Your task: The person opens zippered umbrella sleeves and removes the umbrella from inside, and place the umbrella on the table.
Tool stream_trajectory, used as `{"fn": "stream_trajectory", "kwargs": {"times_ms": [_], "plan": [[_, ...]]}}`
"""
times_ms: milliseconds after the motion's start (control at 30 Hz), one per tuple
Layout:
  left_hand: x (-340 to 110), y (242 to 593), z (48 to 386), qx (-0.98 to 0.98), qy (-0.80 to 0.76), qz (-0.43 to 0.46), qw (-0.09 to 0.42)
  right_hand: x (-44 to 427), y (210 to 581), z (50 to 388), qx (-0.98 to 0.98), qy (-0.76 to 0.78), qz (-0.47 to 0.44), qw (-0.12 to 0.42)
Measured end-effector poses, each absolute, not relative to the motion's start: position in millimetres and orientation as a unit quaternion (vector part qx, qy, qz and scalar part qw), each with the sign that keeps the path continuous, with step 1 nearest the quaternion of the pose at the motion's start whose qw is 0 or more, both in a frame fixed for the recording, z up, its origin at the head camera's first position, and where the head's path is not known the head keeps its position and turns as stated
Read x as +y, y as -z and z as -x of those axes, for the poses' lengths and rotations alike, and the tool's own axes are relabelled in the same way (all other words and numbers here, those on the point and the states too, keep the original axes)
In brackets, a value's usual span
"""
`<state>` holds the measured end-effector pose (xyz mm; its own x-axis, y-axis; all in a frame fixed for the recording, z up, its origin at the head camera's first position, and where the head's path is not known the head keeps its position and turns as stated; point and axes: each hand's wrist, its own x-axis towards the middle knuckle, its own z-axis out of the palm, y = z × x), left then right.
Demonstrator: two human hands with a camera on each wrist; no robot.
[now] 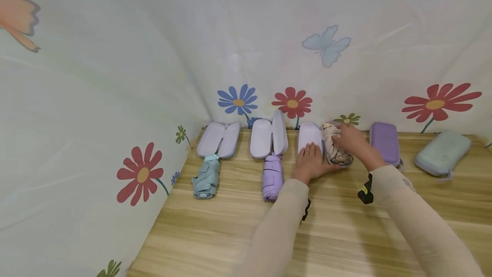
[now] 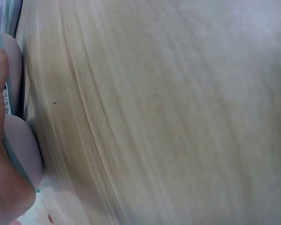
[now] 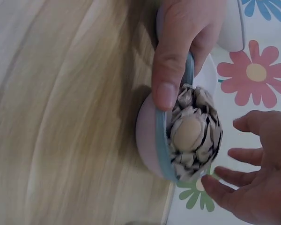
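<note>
An opened case, its pale left half (image 1: 309,134) beside its right half, lies toward the back of the table. A folded patterned umbrella (image 1: 338,146) (image 3: 196,136) sits in the right half. My left hand (image 1: 310,163) (image 2: 4,183) (image 3: 185,40) rests on the case, fingers extended over the left half and thumb on the right half's teal rim (image 3: 162,140). Over the umbrella is my right hand (image 1: 355,140) (image 3: 262,173); in the right wrist view its fingers are spread and loosely bent beside the umbrella, gripping nothing.
Two more opened cases (image 1: 210,139) (image 1: 260,138) lie left, with a folded teal umbrella (image 1: 207,178) and a purple one (image 1: 272,178) in front. At right are a closed purple case (image 1: 385,143) and a green one (image 1: 443,152). A flowered sheet (image 1: 265,54) hangs behind the wooden table (image 1: 226,234).
</note>
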<state>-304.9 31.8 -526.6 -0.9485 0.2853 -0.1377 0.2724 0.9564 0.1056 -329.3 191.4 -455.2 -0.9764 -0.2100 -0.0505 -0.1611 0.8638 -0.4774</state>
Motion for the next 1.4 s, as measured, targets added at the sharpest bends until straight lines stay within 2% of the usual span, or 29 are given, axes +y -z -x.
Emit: {"fn": "stream_trajectory", "kwargs": {"times_ms": [133, 467, 700, 1067, 1400], "plan": [[33.7, 529.9, 307.1, 0.986, -0.051, -0.134, 0.084, 185.4, 457.2, 334.4, 0.967, 0.225, 0.089, 0.080], [39.1, 530.9, 306.8, 0.989, -0.063, -0.120, 0.059, 185.5, 466.0, 345.8, 0.959, 0.258, 0.063, 0.098], [41.9, 532.6, 307.3, 0.989, -0.083, -0.122, 0.027, 189.5, 458.4, 345.0, 0.948, 0.293, 0.053, 0.113], [43.1, 538.2, 308.5, 0.985, -0.114, -0.122, 0.045, 183.9, 454.9, 338.9, 0.951, 0.286, 0.042, 0.111], [44.2, 539.9, 314.0, 0.987, -0.101, -0.112, 0.049, 190.5, 461.0, 347.3, 0.953, 0.287, 0.038, 0.092]]}}
